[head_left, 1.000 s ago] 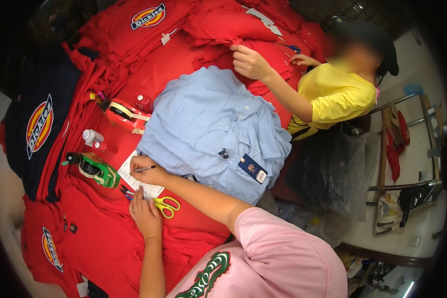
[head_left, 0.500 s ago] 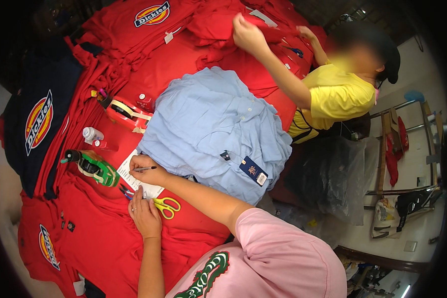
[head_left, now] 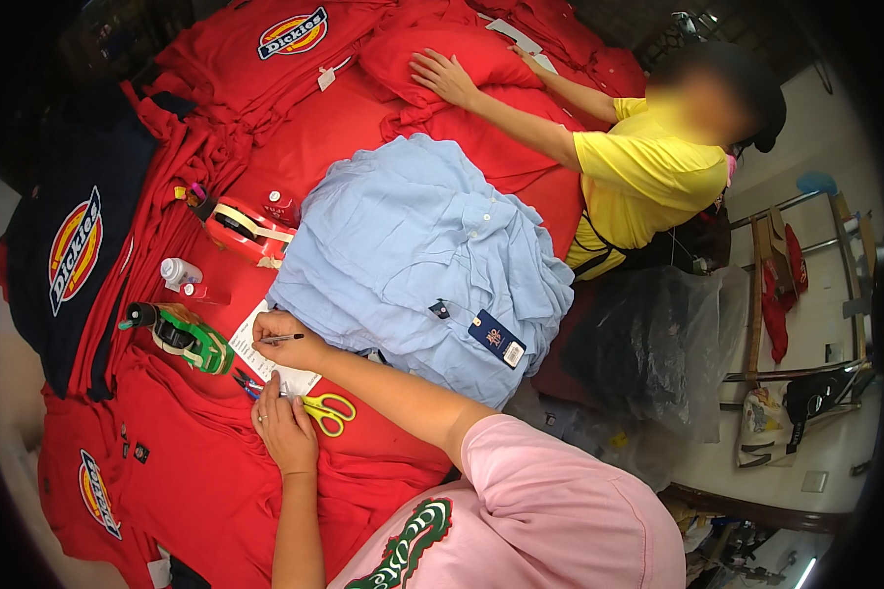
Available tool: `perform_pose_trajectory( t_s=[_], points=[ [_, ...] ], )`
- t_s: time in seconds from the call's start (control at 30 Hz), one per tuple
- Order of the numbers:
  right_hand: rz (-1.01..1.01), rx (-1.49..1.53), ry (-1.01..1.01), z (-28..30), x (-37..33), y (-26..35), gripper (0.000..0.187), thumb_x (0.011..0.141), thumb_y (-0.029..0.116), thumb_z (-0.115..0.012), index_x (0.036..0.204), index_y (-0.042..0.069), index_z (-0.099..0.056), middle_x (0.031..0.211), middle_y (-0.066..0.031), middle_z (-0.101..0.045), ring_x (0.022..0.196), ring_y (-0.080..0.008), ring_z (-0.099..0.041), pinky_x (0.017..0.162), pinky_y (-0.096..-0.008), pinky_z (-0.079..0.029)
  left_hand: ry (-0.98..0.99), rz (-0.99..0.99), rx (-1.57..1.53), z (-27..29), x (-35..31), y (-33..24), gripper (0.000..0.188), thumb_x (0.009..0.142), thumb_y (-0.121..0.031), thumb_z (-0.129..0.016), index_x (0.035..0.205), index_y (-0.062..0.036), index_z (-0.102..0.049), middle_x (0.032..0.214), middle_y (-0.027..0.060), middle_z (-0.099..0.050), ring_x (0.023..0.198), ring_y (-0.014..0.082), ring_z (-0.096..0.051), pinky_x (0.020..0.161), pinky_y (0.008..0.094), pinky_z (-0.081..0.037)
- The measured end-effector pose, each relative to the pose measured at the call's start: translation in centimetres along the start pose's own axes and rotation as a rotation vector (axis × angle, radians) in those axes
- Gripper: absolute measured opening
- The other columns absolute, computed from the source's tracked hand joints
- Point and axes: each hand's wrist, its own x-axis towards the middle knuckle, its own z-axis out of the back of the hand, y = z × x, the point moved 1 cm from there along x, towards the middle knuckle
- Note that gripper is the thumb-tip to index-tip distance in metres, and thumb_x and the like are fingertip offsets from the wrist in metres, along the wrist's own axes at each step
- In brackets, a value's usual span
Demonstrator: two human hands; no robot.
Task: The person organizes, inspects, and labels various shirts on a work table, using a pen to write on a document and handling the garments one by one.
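Note:
My right hand (head_left: 293,344) is closed around a dark pen (head_left: 287,338), held over a white printed paper (head_left: 243,346). Flat on the paper's near edge rests my left hand (head_left: 287,432), its fingers stretched out and holding nothing. Beside it lie yellow-green scissors (head_left: 331,414), partly under the fingers or paper. A small blue-handled tool (head_left: 247,382) lies at the paper's left edge. Right of the paper, a big pile of light blue shirts (head_left: 403,245) bears a dark blue hang tag (head_left: 497,340). The pen's tip is hidden by my fingers.
Left of the paper stand a green tape dispenser (head_left: 202,346), a red tape dispenser (head_left: 248,234) and a white bottle (head_left: 178,272). Red garments (head_left: 196,461) cover the table; a navy one (head_left: 108,177) lies left. Across it, a person in yellow (head_left: 648,177) handles a red garment (head_left: 491,64).
The person in yellow has lowered a lifted red garment and now presses both hands on it. My hands have hardly moved; the right one still grips the pen over the paper.

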Motion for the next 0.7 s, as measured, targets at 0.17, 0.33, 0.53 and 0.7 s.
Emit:
perform_pose_trajectory(
  t_s=[0.17, 0.33, 0.53, 0.7],
  points=[
    [0.031, -0.017, -0.017, 0.02, -0.02, 0.20, 0.019, 0.083, 0.000, -0.076, 0.084, 0.005, -0.058, 0.075, -0.0068, -0.060, 0.069, -0.0192, -0.058, 0.063, -0.0350, -0.046, -0.005, 0.000, -0.006, -0.04, -0.04, -0.04, 0.019, 0.107, -0.018, -0.057, 0.099, -0.0016, -0.062, 0.157, 0.0126, -0.059, 0.140, 0.0348, -0.055, 0.119, 0.0516, -0.036],
    [-0.056, 0.013, 0.037, 0.12, -0.15, -0.04, 0.017, 0.085, 0.002, -0.078, 0.087, 0.005, -0.061, 0.076, -0.0061, -0.061, 0.071, -0.0183, -0.059, 0.064, -0.0338, -0.047, -0.006, 0.005, -0.010, 0.13, 0.01, -0.26, 0.017, 0.107, -0.016, -0.056, 0.099, -0.0013, -0.062, 0.156, 0.0129, -0.060, 0.139, 0.0347, -0.056, 0.119, 0.0511, -0.036],
    [0.015, 0.007, -0.017, -0.03, 0.05, 0.25, 0.018, 0.083, 0.000, -0.076, 0.083, 0.004, -0.058, 0.073, -0.0077, -0.058, 0.069, -0.0198, -0.058, 0.062, -0.0355, -0.045, -0.028, -0.006, -0.012, -0.05, -0.01, -0.17, 0.019, 0.107, -0.016, -0.056, 0.097, -0.0017, -0.061, 0.156, 0.0122, -0.060, 0.138, 0.0349, -0.056, 0.119, 0.0518, -0.036],
    [0.007, -0.038, 0.010, 0.09, -0.04, -0.18, 0.017, 0.086, 0.003, -0.079, 0.089, 0.006, -0.062, 0.076, -0.0061, -0.061, 0.072, -0.0195, -0.060, 0.066, -0.0346, -0.048, -0.018, -0.008, -0.003, -0.08, -0.01, -0.10, 0.019, 0.108, -0.017, -0.056, 0.097, -0.0016, -0.061, 0.157, 0.0126, -0.060, 0.138, 0.0353, -0.056, 0.118, 0.0515, -0.036]
  ],
)
